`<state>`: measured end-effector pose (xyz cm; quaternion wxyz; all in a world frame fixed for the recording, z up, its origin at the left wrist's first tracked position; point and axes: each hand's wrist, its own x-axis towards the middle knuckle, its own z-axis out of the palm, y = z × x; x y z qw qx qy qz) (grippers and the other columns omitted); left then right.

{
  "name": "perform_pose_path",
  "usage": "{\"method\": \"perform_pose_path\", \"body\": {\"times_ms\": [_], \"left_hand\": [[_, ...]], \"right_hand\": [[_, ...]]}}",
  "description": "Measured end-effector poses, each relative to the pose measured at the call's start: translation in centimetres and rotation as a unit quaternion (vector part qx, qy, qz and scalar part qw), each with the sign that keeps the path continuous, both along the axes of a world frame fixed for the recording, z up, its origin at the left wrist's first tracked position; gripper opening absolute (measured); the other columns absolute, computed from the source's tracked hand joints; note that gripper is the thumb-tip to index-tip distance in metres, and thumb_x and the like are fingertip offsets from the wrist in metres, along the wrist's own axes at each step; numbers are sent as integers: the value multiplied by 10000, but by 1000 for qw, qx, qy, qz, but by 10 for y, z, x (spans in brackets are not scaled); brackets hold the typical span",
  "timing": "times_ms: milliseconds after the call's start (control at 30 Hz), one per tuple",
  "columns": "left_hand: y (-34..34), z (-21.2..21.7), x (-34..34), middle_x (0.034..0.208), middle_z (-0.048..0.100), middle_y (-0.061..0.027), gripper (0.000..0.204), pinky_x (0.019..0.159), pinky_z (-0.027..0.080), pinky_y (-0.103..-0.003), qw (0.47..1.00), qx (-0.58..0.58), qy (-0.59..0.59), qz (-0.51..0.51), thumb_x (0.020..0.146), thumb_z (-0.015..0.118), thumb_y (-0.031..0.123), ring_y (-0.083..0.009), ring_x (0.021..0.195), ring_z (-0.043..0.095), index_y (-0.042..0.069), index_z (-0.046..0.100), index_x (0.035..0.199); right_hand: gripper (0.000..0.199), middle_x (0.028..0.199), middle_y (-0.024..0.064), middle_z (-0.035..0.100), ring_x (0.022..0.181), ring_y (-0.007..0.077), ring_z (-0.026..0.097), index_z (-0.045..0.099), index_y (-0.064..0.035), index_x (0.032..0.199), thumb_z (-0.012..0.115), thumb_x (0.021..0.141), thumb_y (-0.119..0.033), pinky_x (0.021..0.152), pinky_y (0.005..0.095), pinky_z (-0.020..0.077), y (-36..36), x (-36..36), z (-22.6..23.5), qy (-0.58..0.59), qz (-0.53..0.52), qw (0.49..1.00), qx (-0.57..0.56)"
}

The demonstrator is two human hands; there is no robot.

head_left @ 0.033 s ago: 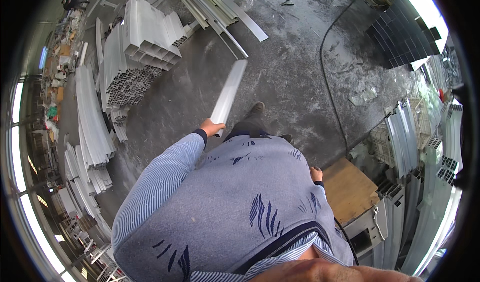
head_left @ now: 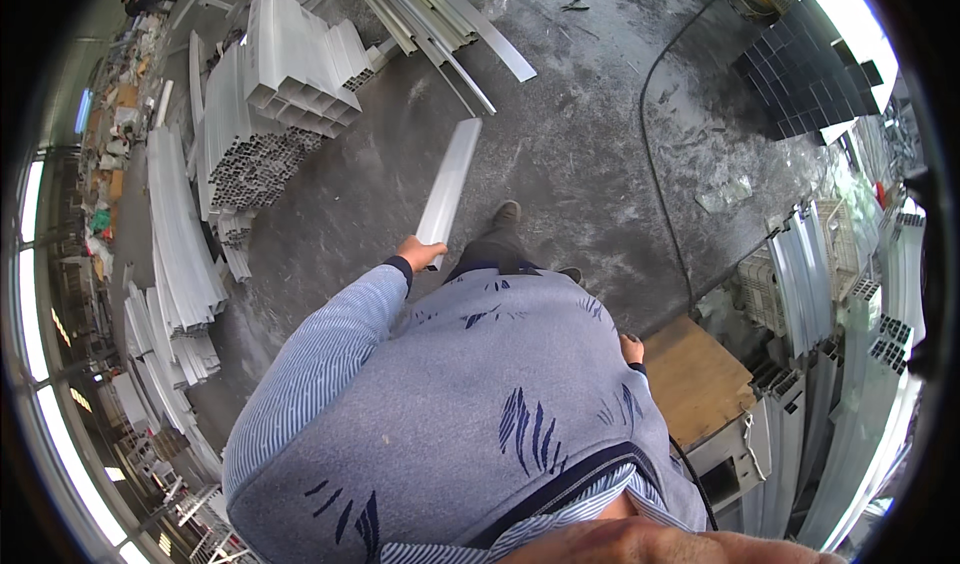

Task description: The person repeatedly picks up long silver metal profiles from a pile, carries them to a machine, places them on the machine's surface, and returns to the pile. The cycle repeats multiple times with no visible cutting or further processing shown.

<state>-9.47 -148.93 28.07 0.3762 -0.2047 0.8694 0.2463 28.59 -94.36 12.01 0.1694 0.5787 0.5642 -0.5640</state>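
My left hand (head_left: 420, 253) is closed round the near end of a long, flat silver-white metal profile (head_left: 450, 184). The profile slants up and away from me over the grey floor, its far end close to the tips of some long strips. At my right side, my right hand (head_left: 632, 348) hangs beside a brown wooden board (head_left: 697, 382). My vest hides part of that hand, and its fingers are too small and covered to read.
To the left lie stacks of hollow metal profiles (head_left: 262, 164) and large square tubes (head_left: 300, 59). Long strips (head_left: 430, 24) rest on the floor ahead. A dark cable (head_left: 655, 164) crosses the floor on the right, below a stack of dark tubes (head_left: 810, 69). More profiles (head_left: 800, 284) stand at right.
The far end of the metal profile has swung slightly left, with my left hand shifting a little left too. My right hand stays in place.
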Motion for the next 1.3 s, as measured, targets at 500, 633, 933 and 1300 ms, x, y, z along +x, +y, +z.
{"method": "perform_pose_path", "body": {"times_ms": [500, 633, 933, 1300], "left_hand": [[-160, -78, -160, 1065, 803, -138, 705, 793, 593, -426, 975, 166, 19, 147, 864, 918, 499, -244, 911, 740, -60, 778, 1271], [-189, -68, -203, 995, 819, -186, 784, 772, 609, -438, 987, 112, -48, 108, 809, 900, 567, -287, 846, 768, -97, 800, 1213], [-201, -46, -274, 894, 783, -194, 824, 618, 557, -441, 985, 111, -23, 129, 799, 864, 594, -273, 688, 723, -123, 785, 1199], [-200, -16, -416, 1250, 760, -366, 950, 995, 605, -471, 980, 47, 54, 183, 790, 874, 581, -450, 1169, 771, -180, 651, 1313]], "right_hand": [[253, 1238, 162, 790, 1213, 336, 713, 755, -129, 1157, 642, 1068, -338, 953, 452, 576, -84, -143, -55, 38, 487, 859, 150], [148, 1035, 181, 786, 982, 410, 758, 728, -123, 1016, 654, 998, -250, 835, 528, 580, -108, -219, -63, 75, 565, 760, 314], [242, 891, 89, 721, 762, 242, 721, 751, -37, 1154, 667, 952, -141, 640, 414, 591, -121, -464, -12, 127, 224, 966, 37], [447, 1047, 62, 735, 842, 229, 719, 678, -61, 1423, 652, 993, -182, 669, 414, 542, -134, -748, -16, 29, 170, 984, -53]]}}
